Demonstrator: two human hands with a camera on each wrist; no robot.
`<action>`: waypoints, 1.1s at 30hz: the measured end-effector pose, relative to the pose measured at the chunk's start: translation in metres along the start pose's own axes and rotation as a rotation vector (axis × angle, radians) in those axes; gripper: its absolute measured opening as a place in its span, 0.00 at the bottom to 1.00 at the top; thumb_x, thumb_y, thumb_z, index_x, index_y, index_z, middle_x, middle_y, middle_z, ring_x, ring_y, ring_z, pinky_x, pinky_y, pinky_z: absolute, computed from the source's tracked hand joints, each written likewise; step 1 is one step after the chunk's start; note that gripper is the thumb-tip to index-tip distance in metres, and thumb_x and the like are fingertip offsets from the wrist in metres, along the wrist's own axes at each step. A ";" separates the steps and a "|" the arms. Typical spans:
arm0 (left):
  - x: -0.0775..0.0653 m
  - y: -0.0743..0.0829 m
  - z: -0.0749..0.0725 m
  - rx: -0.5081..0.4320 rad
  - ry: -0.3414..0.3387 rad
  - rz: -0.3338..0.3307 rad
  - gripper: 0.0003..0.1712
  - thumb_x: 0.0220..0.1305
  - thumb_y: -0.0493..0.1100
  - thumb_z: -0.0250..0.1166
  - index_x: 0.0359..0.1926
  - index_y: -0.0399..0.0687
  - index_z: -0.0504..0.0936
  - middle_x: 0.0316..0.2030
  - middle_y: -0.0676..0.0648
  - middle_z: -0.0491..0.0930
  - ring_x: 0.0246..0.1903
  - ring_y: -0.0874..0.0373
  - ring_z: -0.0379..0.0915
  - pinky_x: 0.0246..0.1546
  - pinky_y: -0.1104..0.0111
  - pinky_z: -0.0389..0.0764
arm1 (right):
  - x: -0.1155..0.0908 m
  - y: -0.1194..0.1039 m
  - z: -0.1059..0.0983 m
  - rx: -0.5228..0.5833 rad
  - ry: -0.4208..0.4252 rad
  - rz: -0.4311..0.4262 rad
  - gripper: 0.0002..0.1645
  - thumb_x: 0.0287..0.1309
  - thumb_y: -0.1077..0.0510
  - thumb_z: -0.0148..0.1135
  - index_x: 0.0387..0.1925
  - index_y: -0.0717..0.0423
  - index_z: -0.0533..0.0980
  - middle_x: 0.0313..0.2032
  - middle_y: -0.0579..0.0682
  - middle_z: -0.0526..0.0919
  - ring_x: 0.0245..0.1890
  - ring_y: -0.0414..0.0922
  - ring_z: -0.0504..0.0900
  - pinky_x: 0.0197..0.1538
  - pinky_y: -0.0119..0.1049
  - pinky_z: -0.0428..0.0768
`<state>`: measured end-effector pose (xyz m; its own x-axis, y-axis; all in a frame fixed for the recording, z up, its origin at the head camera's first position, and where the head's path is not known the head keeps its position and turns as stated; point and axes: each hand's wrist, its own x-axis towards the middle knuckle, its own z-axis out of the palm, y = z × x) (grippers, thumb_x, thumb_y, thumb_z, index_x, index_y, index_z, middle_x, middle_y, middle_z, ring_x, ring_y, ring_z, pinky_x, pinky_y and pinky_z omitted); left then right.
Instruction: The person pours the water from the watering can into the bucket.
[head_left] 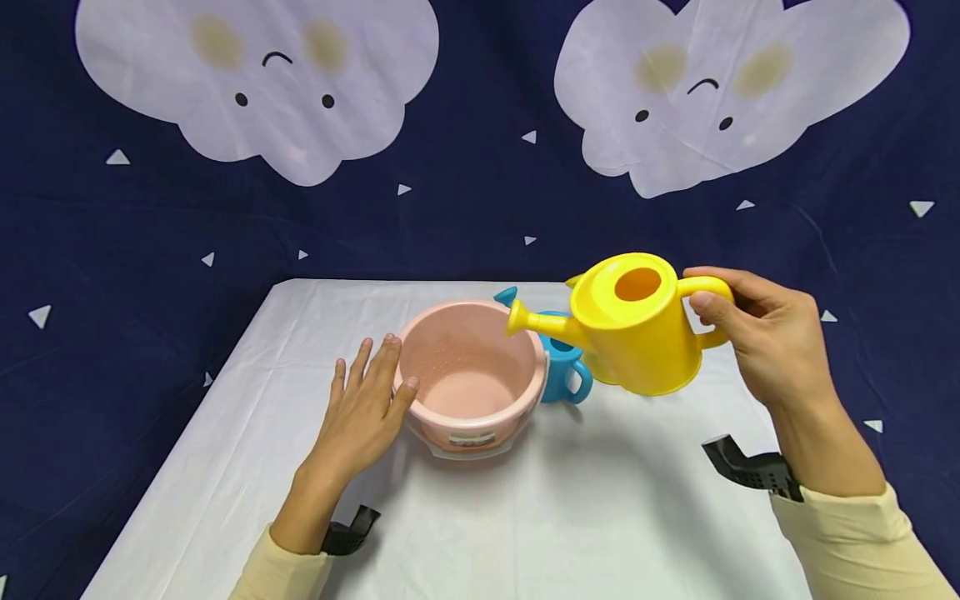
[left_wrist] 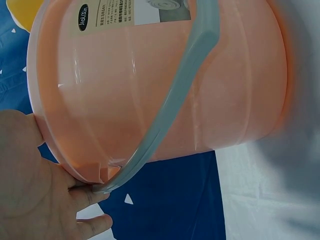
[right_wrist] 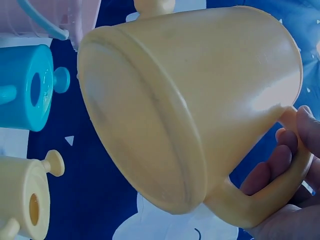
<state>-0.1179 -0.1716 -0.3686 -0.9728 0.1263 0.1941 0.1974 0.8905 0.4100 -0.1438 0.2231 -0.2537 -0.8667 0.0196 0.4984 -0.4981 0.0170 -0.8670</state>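
Observation:
My right hand [head_left: 783, 342] grips the handle of a yellow watering can [head_left: 652, 342], fingers and thumb curled round it. The can is held up off the table, its spout over the right rim of a pink bucket [head_left: 471, 417]. In the right wrist view the can's base [right_wrist: 140, 130] faces the camera. My left hand [head_left: 362, 417] rests against the bucket's left rim with its fingers spread and fairly straight. In the left wrist view the fingers [left_wrist: 87, 197] touch the rim near the end of the bucket's grey handle [left_wrist: 170, 112].
A blue watering can [head_left: 558, 379] stands right of the bucket. Beside it, a second yellow watering can [right_wrist: 22, 195] is mostly hidden behind the held one in the head view. A white cloth [head_left: 600, 517] covers the table; a dark blue cloud-print curtain [head_left: 480, 225] hangs behind.

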 end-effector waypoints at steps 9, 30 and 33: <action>0.000 0.000 0.000 0.009 0.001 0.000 0.38 0.72 0.63 0.35 0.74 0.49 0.45 0.74 0.47 0.47 0.75 0.46 0.31 0.71 0.44 0.30 | -0.008 0.009 -0.009 0.084 0.016 -0.050 0.16 0.52 0.76 0.59 0.45 0.77 0.77 0.30 0.48 0.86 0.27 0.41 0.74 0.28 0.25 0.80; 0.001 -0.001 0.000 0.001 0.002 0.004 0.37 0.72 0.62 0.36 0.74 0.49 0.45 0.74 0.47 0.47 0.75 0.46 0.31 0.71 0.44 0.29 | -0.041 0.039 -0.027 0.381 0.090 -0.054 0.16 0.54 0.80 0.51 0.46 0.81 0.74 0.35 0.58 0.85 0.29 0.45 0.80 0.38 0.28 0.82; 0.000 -0.001 0.000 0.003 0.002 0.005 0.38 0.72 0.63 0.36 0.74 0.49 0.45 0.74 0.47 0.47 0.75 0.46 0.31 0.71 0.44 0.30 | -0.045 0.042 -0.028 0.360 0.125 -0.039 0.16 0.54 0.79 0.52 0.46 0.82 0.73 0.34 0.57 0.85 0.29 0.45 0.79 0.38 0.28 0.82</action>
<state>-0.1185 -0.1723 -0.3687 -0.9716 0.1293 0.1981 0.2015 0.8910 0.4068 -0.1254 0.2506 -0.3121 -0.8483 0.1480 0.5084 -0.5269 -0.3315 -0.7826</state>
